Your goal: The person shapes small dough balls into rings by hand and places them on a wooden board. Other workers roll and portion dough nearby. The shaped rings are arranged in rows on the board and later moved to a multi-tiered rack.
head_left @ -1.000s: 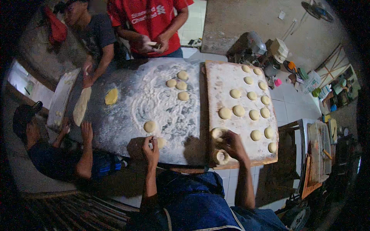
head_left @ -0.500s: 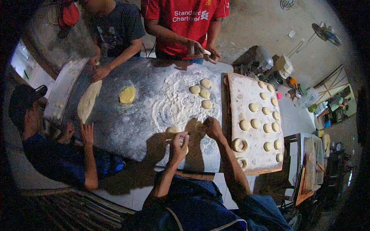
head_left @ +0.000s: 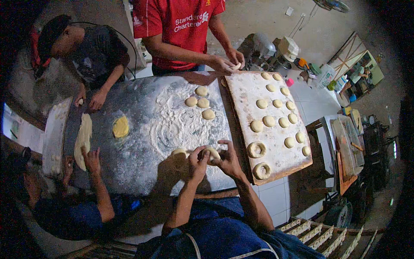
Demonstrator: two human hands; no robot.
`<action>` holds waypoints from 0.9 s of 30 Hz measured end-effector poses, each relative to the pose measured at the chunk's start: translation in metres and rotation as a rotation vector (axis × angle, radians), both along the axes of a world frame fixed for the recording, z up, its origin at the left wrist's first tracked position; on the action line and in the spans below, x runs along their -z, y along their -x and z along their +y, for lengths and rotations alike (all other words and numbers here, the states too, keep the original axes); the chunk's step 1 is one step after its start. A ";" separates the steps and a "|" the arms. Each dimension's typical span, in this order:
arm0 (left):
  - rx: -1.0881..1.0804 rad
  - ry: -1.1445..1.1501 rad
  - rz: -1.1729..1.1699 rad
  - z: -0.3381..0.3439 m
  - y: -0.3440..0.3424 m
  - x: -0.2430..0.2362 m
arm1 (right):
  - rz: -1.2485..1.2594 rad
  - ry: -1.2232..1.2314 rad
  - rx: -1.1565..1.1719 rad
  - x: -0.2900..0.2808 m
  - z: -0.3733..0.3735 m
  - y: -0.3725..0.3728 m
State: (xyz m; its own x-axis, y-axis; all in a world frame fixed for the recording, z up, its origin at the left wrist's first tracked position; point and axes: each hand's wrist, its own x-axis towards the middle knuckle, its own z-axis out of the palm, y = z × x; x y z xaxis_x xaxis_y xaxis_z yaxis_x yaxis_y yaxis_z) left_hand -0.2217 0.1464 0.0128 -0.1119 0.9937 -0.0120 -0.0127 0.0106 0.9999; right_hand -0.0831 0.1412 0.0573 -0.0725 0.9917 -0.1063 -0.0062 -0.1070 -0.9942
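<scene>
Both of my hands meet above the near edge of a floured metal table [head_left: 142, 159]. Between them is a pale piece of dough [head_left: 211, 153], bent in a curve. My left hand [head_left: 198, 162] grips it from the left with thumb and fingers. On its other side, my right hand [head_left: 230, 161] pinches it, one finger sticking out. A dough ball [head_left: 178, 152] lies on the table just left of my left hand. Farther off, several dough balls [head_left: 202, 102] sit close together in loose flour [head_left: 166, 125].
Right of the table, a floured board [head_left: 237, 93] bears rows of dough balls and two hollowed dough rounds [head_left: 257, 150]. A person in red [head_left: 181, 30] handles dough across the table. At the left, two people stand by a long dough strip [head_left: 82, 140]; a yellow mass [head_left: 120, 127] lies nearby.
My right hand has come up off the table to join my left hand at the dough. The person in red has moved their hands toward the board. The whole view has shifted.
</scene>
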 end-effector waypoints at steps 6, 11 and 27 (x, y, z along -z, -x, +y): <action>0.353 -0.050 -0.447 -0.005 0.006 -0.002 | 0.843 0.244 -0.286 -0.009 0.003 -0.025; 0.349 0.051 -0.769 -0.005 -0.014 -0.005 | -0.240 -0.038 0.013 0.070 0.004 -0.044; 0.044 -0.207 0.018 0.006 -0.134 -0.023 | -0.189 0.114 0.145 0.001 -0.002 -0.100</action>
State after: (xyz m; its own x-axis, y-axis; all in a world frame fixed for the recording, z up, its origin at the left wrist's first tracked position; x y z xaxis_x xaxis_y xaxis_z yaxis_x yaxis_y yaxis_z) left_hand -0.0880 0.1529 0.0359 -0.0664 0.9786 0.1947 0.0014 -0.1950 0.9808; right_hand 0.0166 0.1387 0.0562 0.1017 0.9712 -0.2157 0.1553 -0.2296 -0.9608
